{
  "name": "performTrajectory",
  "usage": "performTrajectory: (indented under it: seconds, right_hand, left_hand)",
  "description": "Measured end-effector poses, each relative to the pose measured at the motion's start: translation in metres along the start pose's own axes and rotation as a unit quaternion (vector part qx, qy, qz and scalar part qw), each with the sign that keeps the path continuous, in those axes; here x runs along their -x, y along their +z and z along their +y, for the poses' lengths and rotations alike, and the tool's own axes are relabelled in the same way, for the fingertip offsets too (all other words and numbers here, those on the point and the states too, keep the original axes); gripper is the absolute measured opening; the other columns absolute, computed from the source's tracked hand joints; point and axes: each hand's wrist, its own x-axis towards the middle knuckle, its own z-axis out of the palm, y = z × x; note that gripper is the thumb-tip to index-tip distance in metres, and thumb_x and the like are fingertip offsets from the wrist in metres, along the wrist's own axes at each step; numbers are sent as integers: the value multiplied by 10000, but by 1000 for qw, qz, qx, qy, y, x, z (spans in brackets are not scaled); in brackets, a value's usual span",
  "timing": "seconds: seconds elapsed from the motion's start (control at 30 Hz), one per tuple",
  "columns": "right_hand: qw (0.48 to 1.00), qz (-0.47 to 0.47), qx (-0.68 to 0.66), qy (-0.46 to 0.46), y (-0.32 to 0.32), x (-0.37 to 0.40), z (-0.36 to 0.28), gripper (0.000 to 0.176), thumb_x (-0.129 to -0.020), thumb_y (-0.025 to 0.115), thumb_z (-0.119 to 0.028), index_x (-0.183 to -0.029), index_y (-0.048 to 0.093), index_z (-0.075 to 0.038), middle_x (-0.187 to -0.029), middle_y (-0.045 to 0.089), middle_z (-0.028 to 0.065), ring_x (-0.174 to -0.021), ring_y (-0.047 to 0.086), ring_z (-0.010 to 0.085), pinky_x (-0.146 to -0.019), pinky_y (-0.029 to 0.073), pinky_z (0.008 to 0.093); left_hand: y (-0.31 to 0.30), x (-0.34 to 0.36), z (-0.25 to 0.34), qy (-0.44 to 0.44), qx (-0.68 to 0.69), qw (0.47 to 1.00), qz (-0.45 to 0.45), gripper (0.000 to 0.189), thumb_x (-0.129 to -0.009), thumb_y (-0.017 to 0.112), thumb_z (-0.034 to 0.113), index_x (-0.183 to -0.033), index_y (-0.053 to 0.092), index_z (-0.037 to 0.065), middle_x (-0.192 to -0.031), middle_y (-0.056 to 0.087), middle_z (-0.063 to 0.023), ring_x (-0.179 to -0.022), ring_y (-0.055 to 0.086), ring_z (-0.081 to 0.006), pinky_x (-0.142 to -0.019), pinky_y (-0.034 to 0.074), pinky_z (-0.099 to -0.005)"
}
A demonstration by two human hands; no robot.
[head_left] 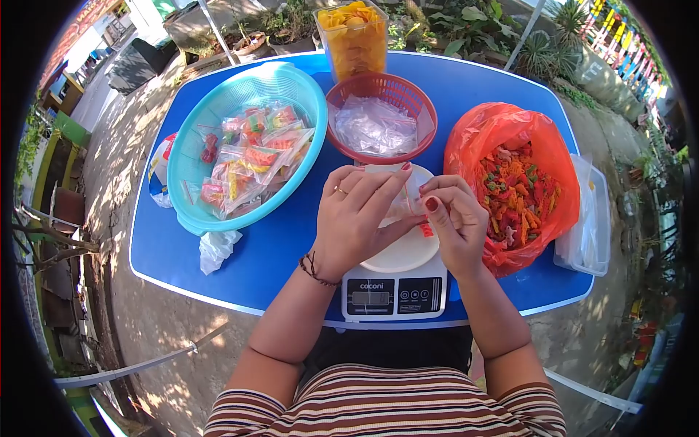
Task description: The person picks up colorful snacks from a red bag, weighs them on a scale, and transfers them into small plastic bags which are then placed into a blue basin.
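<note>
Between my two hands is a small clear zip bag [400,208], held over the white round plate [398,261] of a kitchen scale [437,306]. My left hand [364,211] pinches the bag from the left, thumb reaching across below it. On the bag's other edge, the fingertips of my right hand [459,222] are closed. A bit of red snack [427,230] shows just under the right fingertips. Parts of the bag and the plate are hidden behind my hands. The scale's display [370,298] is lit dimly and seems to read 0.
Left stands a turquoise basket [191,116] of filled snack bags, with crumpled white plastic [218,250] below. Behind the scale are a red basket [422,98] of clear bags and a tub of yellow chips [354,40]. Right are an orange plastic bag [473,120] of colourful snacks and a clear box [598,218].
</note>
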Motion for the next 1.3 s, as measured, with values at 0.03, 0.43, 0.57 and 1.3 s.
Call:
performTrajectory:
  seconds: [0.03, 0.43, 0.57, 1.3]
  right_hand:
    - [1000, -1, 9, -15, 1, -2, -2, 145, -939, 727, -135, -912, 706, 6, -918, 648, 67, -837, 606, 146, -786, 474, 273]
    - [919, -110, 379, -10, 1, -7, -13, 222, -791, 777, -129, -977, 706, -28, -858, 644, 83, -801, 654, 279, -701, 529, 381]
    - [934, -98, 344, -3, -1, -4, -5, 219, -788, 774, -102, -979, 703, -23, -873, 648, 85, -791, 656, 272, -689, 536, 380]
    - [999, 22, -31, -27, 0, 5, -2, 187, -918, 716, -12, -1088, 644, 18, -1010, 655, 74, -859, 557, 108, -767, 446, 257]
  left_hand:
    - [0, -1, -1, 3, -5, 1000, 8, 647, -689, 893, 372, -1234, 692, 85, -1040, 691, -12, -943, 640, -188, -923, 468, -390]
    - [-3, 5, -4, -179, 229, 950, 111, 751, -770, 861, 393, -1350, 595, -4, -1161, 679, -154, -991, 657, -286, -950, 481, -399]
    - [-4, 7, -6, -142, 170, 969, 112, 762, -778, 853, 407, -1357, 585, -10, -1176, 673, -161, -1032, 645, -294, -964, 479, -409]
    - [2, 0, 3, -11, 2, 999, 36, 650, -685, 901, 362, -1235, 676, 98, -1099, 694, -9, -1011, 650, -177, -1002, 452, -408]
